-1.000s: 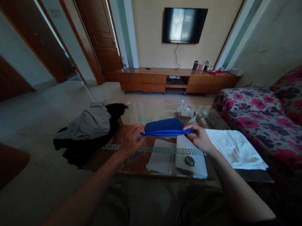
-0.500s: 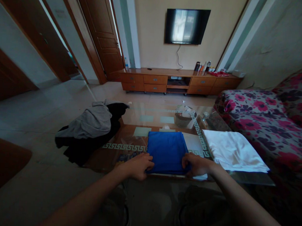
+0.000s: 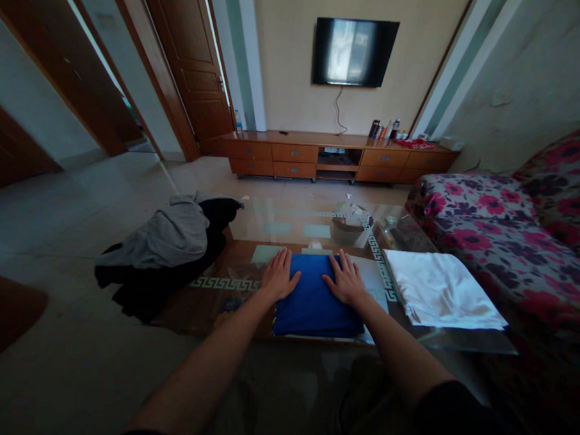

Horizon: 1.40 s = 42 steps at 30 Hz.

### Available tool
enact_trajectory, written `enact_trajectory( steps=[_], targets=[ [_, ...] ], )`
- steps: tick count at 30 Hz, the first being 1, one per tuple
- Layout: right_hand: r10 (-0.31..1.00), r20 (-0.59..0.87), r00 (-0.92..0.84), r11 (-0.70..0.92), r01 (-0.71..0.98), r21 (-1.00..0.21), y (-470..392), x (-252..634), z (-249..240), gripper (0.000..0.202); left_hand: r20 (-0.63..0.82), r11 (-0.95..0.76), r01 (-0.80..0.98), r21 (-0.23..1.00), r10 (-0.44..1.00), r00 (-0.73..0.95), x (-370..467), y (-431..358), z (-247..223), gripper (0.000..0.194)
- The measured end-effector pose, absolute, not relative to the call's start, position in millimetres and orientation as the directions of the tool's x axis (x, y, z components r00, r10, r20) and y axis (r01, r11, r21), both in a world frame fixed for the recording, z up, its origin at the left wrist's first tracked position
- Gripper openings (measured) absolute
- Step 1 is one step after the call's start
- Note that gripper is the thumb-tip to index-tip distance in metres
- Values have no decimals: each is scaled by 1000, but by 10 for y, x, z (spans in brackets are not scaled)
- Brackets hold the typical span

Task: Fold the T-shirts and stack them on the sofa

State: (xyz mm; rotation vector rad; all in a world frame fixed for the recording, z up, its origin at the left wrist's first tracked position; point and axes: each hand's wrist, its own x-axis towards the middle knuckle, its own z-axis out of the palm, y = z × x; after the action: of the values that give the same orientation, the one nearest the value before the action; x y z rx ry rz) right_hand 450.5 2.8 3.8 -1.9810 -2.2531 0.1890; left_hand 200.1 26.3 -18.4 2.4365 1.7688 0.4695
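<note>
A blue folded cloth (image 3: pixel 315 302), likely a garment, lies flat near the front edge of the glass coffee table (image 3: pixel 244 225). My left hand (image 3: pixel 278 278) rests with outstretched fingers on its far left edge. On the far right edge lies my right hand (image 3: pixel 345 281), palm down with its fingers spread. Neither hand grips the cloth. To the right is a folded white cloth (image 3: pixel 445 290), apart from both hands. A heap of grey and black clothes (image 3: pixel 168 238) hangs over the table's left end.
A floral sofa (image 3: pixel 492 213) stands along the right side. Beyond the table are a low wooden TV cabinet (image 3: pixel 295 152) with bottles on top and a wall-mounted television (image 3: pixel 355 52). A bin (image 3: pixel 347 231) shows through the glass.
Both hands have moved from the cloth's near corners to its far side edges. Their curled fingers have straightened out and now lie flat. The view has shifted slightly.
</note>
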Motion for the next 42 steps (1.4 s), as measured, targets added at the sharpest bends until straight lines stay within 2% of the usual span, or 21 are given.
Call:
enact_trajectory(
  steps=[4, 7, 11, 13, 16, 18, 20, 23, 25, 28, 30, 33, 37, 42],
  targets=[
    [996, -21, -91, 85, 979, -188, -6, 4569, -140, 81, 141, -312, 923, 225, 948, 286, 1930, 289, -310, 80],
    [994, -28, -103, 95, 974, -204, -13, 4592, -126, 77, 168, -332, 920, 210, 939, 300, 1922, 258, -239, 78],
    [990, -19, -137, 129, 963, -236, -11, 4646, 105, 69, 254, -471, 860, 197, 872, 419, 2024, 115, 68, 60],
    [978, -13, -208, 196, 940, -279, -45, 4708, 266, 58, 245, -573, 795, 202, 815, 525, 2116, -22, 246, 45],
    [907, -156, -392, 292, 851, -436, -178, 4836, 457, 32, 157, -702, 671, 237, 709, 687, 2254, -288, 433, 26],
    [816, -307, -490, 289, 805, -519, -305, 4917, 515, 27, 102, -771, 585, 252, 622, 776, 2324, -466, 484, 26],
    [752, -404, -521, 290, 811, -507, -424, 4973, 520, 35, 63, -812, 529, 247, 558, 827, 2372, -607, 494, 29],
    [742, -419, -524, 352, 836, -422, -526, 4992, 479, 45, 11, -828, 516, 217, 531, 847, 2419, -723, 485, 23],
    [746, -400, -532, 377, 833, -405, -537, 4976, 462, 36, -8, -822, 534, 197, 544, 839, 2445, -754, 478, 21],
    [746, -377, -549, 381, 816, -435, -520, 4949, 494, 22, -9, -810, 564, 160, 570, 821, 2484, -782, 457, 32],
    [753, -352, -556, 376, 803, -462, -518, 4941, 543, 20, -3, -806, 576, 136, 582, 814, 2511, -807, 434, 37],
    [760, -346, -549, 349, 796, -495, -545, 4938, 605, 21, 16, -802, 585, 120, 590, 807, 2543, -850, 405, 32],
    [734, -390, -556, 342, 799, -496, -606, 4921, 595, 25, 36, -819, 564, 102, 570, 821, 2560, -897, 406, 27],
    [638, -558, -530, 291, 837, -463, -615, 4930, 583, 16, 17, -841, 534, 87, 537, 843, 2561, -929, 406, 18]
  ],
)
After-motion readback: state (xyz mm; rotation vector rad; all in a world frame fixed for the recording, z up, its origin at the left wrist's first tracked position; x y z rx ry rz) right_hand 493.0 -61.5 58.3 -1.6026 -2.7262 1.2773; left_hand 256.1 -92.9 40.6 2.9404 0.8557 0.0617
